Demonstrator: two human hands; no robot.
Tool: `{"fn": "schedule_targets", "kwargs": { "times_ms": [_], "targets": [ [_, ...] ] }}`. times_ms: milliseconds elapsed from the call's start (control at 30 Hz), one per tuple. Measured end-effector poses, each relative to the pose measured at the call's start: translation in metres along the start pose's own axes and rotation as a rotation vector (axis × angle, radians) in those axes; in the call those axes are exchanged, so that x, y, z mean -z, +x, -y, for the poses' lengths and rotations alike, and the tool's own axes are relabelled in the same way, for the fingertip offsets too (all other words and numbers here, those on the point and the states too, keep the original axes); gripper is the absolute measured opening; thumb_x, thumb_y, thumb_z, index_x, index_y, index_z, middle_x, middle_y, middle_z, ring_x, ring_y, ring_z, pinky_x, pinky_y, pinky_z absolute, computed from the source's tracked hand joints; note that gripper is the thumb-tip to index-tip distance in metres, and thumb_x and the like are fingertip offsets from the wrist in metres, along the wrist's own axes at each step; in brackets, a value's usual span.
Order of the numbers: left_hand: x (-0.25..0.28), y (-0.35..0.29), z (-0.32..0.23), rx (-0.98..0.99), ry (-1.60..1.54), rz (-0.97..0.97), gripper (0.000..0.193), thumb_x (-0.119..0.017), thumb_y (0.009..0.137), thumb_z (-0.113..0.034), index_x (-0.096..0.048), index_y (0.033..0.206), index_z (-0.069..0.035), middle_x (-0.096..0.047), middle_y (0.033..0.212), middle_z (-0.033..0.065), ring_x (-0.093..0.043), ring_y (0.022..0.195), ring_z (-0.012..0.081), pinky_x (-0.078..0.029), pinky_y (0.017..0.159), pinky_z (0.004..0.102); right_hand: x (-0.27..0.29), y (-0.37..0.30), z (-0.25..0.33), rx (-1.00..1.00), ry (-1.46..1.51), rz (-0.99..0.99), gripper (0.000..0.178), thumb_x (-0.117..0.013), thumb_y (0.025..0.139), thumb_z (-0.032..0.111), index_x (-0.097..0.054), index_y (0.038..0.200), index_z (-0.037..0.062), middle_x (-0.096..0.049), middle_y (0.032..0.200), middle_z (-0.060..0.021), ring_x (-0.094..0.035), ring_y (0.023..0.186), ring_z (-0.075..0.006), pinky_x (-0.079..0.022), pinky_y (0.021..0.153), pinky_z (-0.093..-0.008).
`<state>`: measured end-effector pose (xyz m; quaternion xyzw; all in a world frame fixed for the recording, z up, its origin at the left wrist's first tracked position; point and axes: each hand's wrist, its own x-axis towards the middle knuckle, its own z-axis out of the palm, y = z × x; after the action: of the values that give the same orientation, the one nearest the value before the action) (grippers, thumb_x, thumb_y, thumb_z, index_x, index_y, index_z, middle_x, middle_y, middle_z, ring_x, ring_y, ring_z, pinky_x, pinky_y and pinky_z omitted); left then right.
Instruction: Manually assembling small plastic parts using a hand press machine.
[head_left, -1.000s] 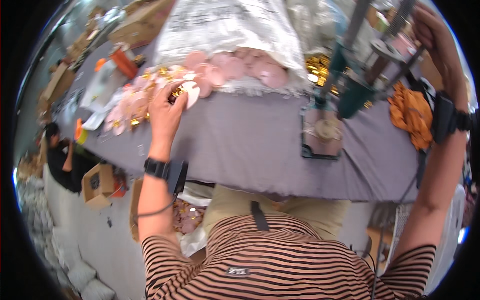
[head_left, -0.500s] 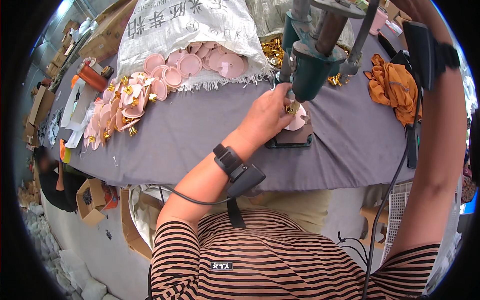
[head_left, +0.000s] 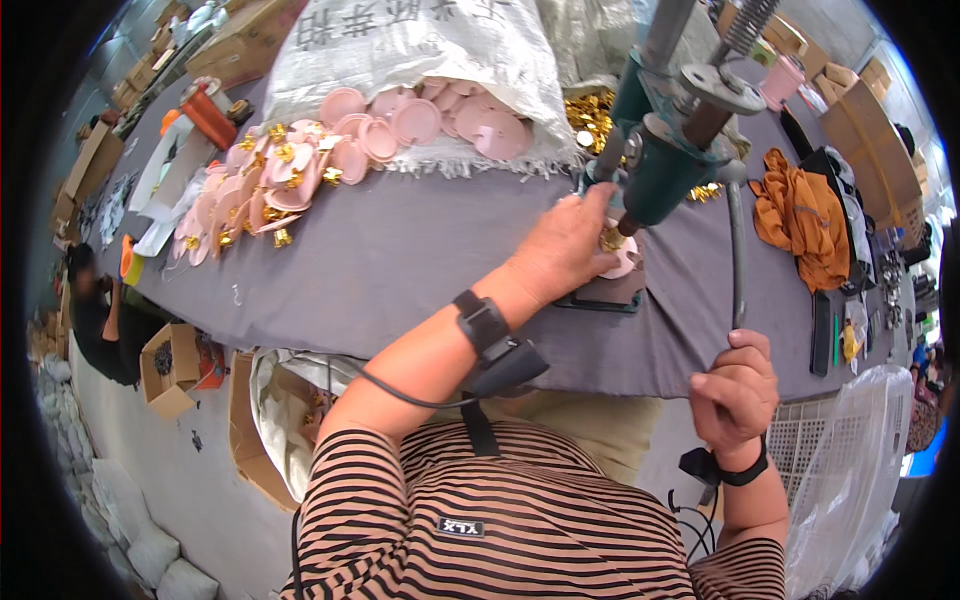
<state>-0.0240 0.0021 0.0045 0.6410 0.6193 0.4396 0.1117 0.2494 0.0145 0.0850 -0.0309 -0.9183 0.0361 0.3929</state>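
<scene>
Left hand (head_left: 560, 250) at green press (head_left: 660, 160)

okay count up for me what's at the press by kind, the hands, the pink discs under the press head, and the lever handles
Hands: 2, the left hand and the right hand
Pink disc under the green press: 1
Lever handle, gripped by the right hand: 1
Total: 4
</scene>
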Motion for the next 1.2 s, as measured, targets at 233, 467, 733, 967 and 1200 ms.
{"fn": "schedule_targets", "kwargs": {
  "times_ms": [233,467,733,967,1200],
  "targets": [
    [-0.029,0.003,-0.002,-0.029,-0.026,-0.095,0.069,-0.077,0.075,-0.01,-0.044,0.136,-0.003,-0.064,0.099,0.018,-0.061,0.098,0.0397,-0.052,0.085,0.0465,0.118,0.108,-0.082,-0.526,-0.092,-0.12,0.02,-0.057,0.102,0.02,-0.064,0.107,0.0023,-0.05,0.065,-0.0002,-0.049,0.058,-0.009,-0.043,0.061,-0.0236],
    [0.039,-0.063,0.058,0.125,0.05,-0.239,0.062,-0.075,0.077,-0.015,-0.05,0.132,-0.005,-0.064,0.098,0.0192,-0.062,0.095,0.0394,-0.051,0.085,0.0498,0.08,0.269,-0.168,-0.761,0.559,0.135,0.038,-0.059,0.101,0.03,-0.064,0.127,0.0034,-0.035,0.056,0.0088,-0.035,0.048,-0.0016,-0.035,0.055,-0.0206],
    [0.268,-0.082,0.155,0.254,1.036,-0.659,0.047,-0.076,0.083,-0.03,-0.069,0.123,-0.007,-0.068,0.114,0.0199,-0.061,0.11,0.039,-0.048,0.101,0.0466,0.079,0.262,-0.169,-0.748,0.513,0.026,0.037,-0.056,0.101,0.03,-0.064,0.126,0.0046,-0.036,0.056,0.0102,-0.034,0.045,-0.0006,-0.032,0.048,-0.0194],
    [0.257,-0.065,0.138,0.267,0.602,-0.652,0.038,-0.076,0.083,-0.014,-0.067,0.117,0.0,-0.072,0.1,0.0198,-0.071,0.088,0.0319,-0.056,0.078,0.0414,0.062,0.266,-0.158,-0.681,0.584,0.03,0.036,-0.056,0.102,0.028,-0.064,0.128,0.0046,-0.029,0.057,0.0121,-0.029,0.046,-0.0002,-0.029,0.047,-0.0202],
    [0.052,-0.018,-0.001,0.204,-0.179,-0.02,0.074,-0.082,0.078,-0.008,-0.044,0.141,-0.002,-0.075,0.105,0.0117,-0.07,0.086,0.0175,-0.056,0.081,0.0317,0.067,0.268,-0.113,-0.709,0.564,-0.004,0.008,-0.059,0.09,0.004,-0.06,0.083,0.0053,-0.042,0.061,0.007,-0.036,0.05,-0.0061,-0.03,0.05,-0.0251]
  ]
}}
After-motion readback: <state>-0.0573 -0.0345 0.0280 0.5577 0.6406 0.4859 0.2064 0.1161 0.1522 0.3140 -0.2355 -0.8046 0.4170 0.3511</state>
